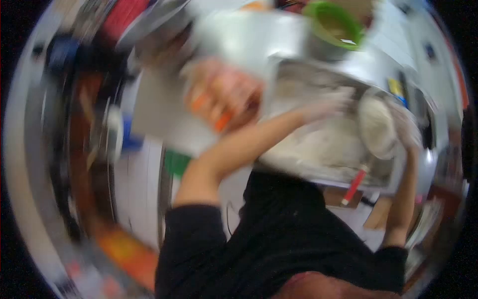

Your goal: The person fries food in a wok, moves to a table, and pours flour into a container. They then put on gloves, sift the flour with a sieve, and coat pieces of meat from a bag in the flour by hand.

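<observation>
A metal tray (279, 74) with whitish powder in it lies in front of me. My left hand (331, 104), coated white, is over the tray's far part; its fingers are smeared by motion. At the tray's right side my right hand (406, 127), also whitened, holds a round bowl (377, 127) by its right edge. The bowl is tilted and looks pale inside. A red-handled tool (354, 186) rests at the tray's near edge, below the bowl.
Left of the tray is a blurred plastic bag with orange marks (224, 94). A green-rimmed container (333, 27) stands behind the tray. At the upper left is a blurred grey-white shape (154, 25). A yellow and blue item (397, 92) lies at the right.
</observation>
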`<state>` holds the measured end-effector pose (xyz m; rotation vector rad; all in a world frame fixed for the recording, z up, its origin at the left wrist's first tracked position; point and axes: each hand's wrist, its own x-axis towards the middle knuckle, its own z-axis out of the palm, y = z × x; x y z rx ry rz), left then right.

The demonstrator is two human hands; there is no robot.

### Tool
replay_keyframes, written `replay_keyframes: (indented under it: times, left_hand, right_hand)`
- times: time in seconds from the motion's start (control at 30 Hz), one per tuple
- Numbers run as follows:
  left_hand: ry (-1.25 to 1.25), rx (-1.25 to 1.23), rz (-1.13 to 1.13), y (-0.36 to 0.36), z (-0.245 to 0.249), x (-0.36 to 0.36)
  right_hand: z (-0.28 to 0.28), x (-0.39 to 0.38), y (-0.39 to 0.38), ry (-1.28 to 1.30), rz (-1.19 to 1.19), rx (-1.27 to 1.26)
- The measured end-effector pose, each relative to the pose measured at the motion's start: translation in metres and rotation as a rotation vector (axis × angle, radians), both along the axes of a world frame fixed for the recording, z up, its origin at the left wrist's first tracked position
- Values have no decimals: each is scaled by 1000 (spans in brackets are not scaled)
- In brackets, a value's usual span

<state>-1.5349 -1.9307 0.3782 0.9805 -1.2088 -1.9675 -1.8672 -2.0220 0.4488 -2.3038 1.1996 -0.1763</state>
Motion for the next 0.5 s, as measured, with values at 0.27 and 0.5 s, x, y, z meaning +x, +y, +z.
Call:
replay_keyframes:
  times: [0.27, 0.5]
  left_hand:
    - [-598, -784, -481, -70, 13, -77]
    - [-683, -931, -683, -87, 15, -115]
  right_hand:
    - [-57, -1, 41, -661, -705, 190]
    - [-69, 23, 98, -968, -1036, 248]
